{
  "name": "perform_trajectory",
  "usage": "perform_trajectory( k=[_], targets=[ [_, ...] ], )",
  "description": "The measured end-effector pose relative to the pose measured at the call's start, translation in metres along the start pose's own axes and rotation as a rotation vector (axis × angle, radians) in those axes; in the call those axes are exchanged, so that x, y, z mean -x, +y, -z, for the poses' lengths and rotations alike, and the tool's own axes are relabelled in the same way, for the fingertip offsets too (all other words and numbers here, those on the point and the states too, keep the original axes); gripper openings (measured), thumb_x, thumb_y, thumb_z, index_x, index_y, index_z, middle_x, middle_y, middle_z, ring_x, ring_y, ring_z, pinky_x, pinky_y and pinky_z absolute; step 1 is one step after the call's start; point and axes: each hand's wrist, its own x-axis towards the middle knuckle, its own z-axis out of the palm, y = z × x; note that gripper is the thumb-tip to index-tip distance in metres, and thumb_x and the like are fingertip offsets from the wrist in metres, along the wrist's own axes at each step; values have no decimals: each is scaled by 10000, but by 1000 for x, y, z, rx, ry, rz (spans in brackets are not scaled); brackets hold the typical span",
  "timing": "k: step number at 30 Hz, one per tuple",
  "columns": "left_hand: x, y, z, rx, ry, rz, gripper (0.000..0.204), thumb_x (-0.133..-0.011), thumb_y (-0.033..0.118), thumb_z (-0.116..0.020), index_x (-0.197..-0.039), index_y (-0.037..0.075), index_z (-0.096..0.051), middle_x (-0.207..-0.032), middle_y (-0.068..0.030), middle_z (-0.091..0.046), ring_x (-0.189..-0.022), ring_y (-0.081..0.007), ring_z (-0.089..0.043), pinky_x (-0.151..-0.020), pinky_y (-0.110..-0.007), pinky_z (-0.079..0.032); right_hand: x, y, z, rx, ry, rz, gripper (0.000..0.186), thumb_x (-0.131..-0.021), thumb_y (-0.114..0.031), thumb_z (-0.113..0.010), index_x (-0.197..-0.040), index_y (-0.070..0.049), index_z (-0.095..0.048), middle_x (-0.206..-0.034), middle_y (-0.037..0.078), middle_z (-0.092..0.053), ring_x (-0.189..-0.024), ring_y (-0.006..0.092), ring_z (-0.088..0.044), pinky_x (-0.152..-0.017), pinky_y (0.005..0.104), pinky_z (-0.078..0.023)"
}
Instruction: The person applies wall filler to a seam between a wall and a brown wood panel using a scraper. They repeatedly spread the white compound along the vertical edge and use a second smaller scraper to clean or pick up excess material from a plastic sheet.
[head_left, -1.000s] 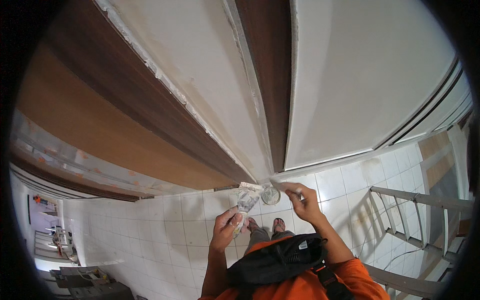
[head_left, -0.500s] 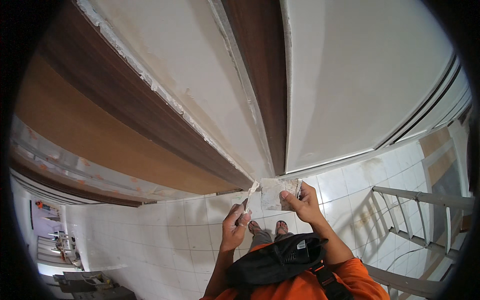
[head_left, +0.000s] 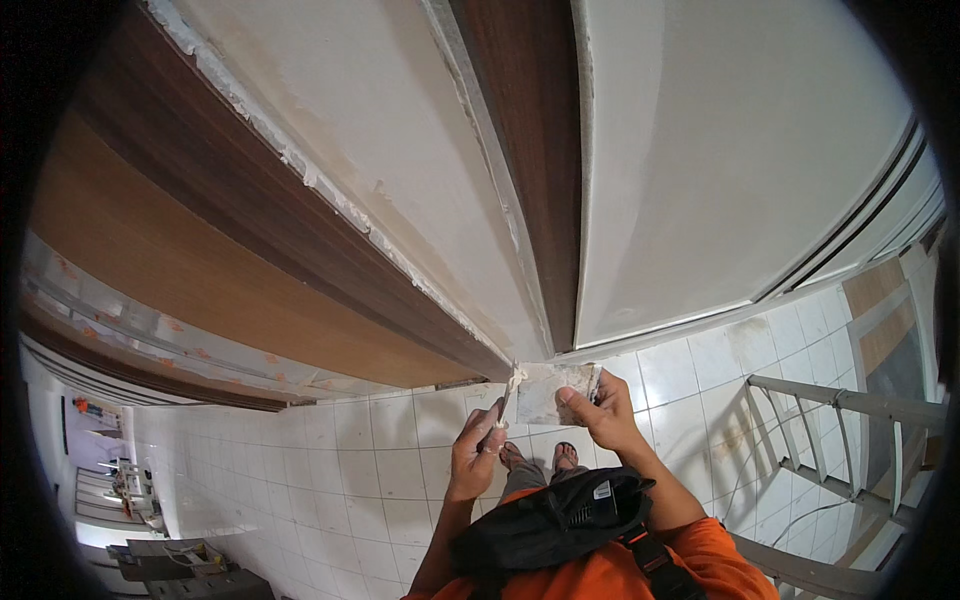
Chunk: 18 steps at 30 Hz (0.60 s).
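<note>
My left hand (head_left: 475,457) is closed round a putty knife (head_left: 508,408), seen nearly edge-on, with soft white putty (head_left: 517,378) along its blade. Putty smears cover the fingers. Beside it, my right hand (head_left: 608,415) grips a flat, squarish plate (head_left: 540,398) stained with dried filler, its thumb on top and its other fingers mostly hidden beneath. The blade stands at the plate's left edge; whether they touch I cannot tell. Ahead rises a pale wall strip (head_left: 400,130) with rough putty along its left edge, beside a dark brown wooden trim (head_left: 320,235).
A second dark trim (head_left: 535,150) and a large white panel (head_left: 740,150) stand to the right. A metal ladder (head_left: 840,395) is at right on the white tiled floor (head_left: 330,480). A black bag (head_left: 545,525) hangs at my front. Dark boxes (head_left: 190,575) lie lower left.
The putty knife has turned from showing its blade's face to nearly edge-on at the plate's left side. Both hands stay close together, and the view has shifted slightly.
</note>
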Motion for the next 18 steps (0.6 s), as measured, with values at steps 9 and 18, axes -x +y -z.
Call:
perform_trajectory(
  k=[9, 18],
  targets=[
    [-7, 12, -10, -57, -2, 66, 413, -1003, 56, -580, -1413, 14, -552, -1054, -88, -558, -835, -106, -598, -641, -252, -564, -7, 17, 2, -71, 6, -18, 227, -963, -106, -688, -1145, 24, -653, -998, 64, -721, -855, 98, -649, -767, 269, -529],
    [-9, 15, -2, -222, -5, 37, 428, -975, 72, -618, -1388, -24, -559, -993, -67, -569, -901, -131, -546, -805, -249, -457, -15, 30, 12, -123, 0, -110, 258, -941, -82, -699, -1169, 22, -642, -1004, 76, -726, -866, 122, -668, -776, 274, -536]
  ],
)
